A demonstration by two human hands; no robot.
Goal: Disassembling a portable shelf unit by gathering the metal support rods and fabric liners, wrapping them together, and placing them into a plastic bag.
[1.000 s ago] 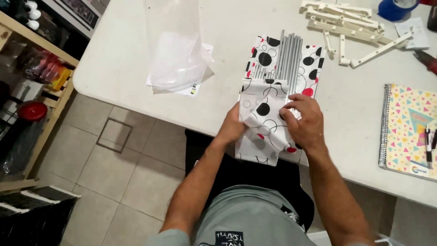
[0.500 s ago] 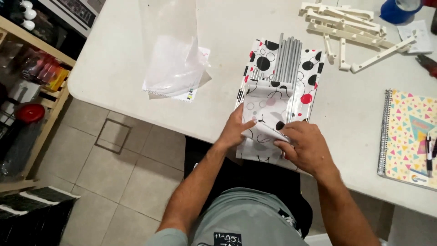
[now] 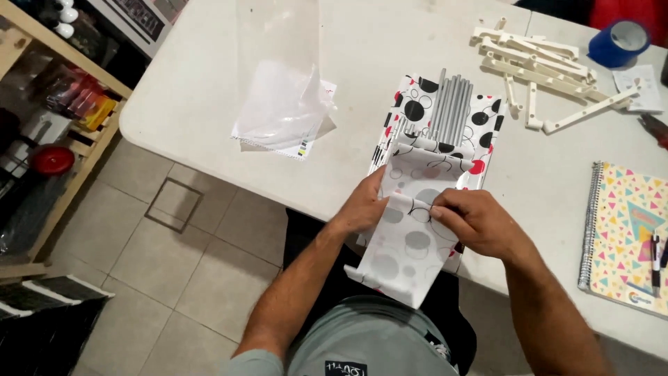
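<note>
A folded white fabric sheet printed with black, grey and red circles lies at the near edge of the white table. A bundle of grey metal rods rests on its far end. My left hand holds the sheet's left edge. My right hand pinches a fold near the sheet's middle. The unfolded flap, showing its pale reverse side, hangs over the table edge toward my lap.
A clear plastic bag with a paper insert lies to the left. White plastic frame pieces and a blue tape roll are at the back right. A spiral notebook with pens sits right. A wooden shelf stands left.
The fabric has been unfolded further: a flap now hangs over the table edge. My right hand shifted right along the fold, and my left hand moved down its left edge.
</note>
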